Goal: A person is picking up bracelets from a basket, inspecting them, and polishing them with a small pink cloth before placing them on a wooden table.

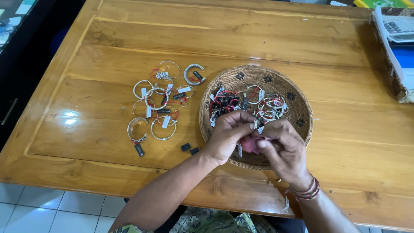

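Two of your hands meet over the near rim of the woven basket (297,97), forearms coming in from the near edge of the wooden table (258,39). Your left hand (228,136) curls with its fingertips pinched together on a small piece at the middle, next to the pink cloth (251,146). Your right hand (286,151), with beaded bands at the wrist, is closed around that pink cloth, thumb pressing on top. What exactly sits between the fingertips is too small to tell.

Inside the basket, on its far half, lies a tangle of silver bangles with red cords and tags (246,101). Left of the basket, on bare wood, a loose group of tagged silver bangles (157,101) is spread out. Two small black pieces (189,149) lie just left of your left wrist. A calculator (399,26) rests at the far right corner.
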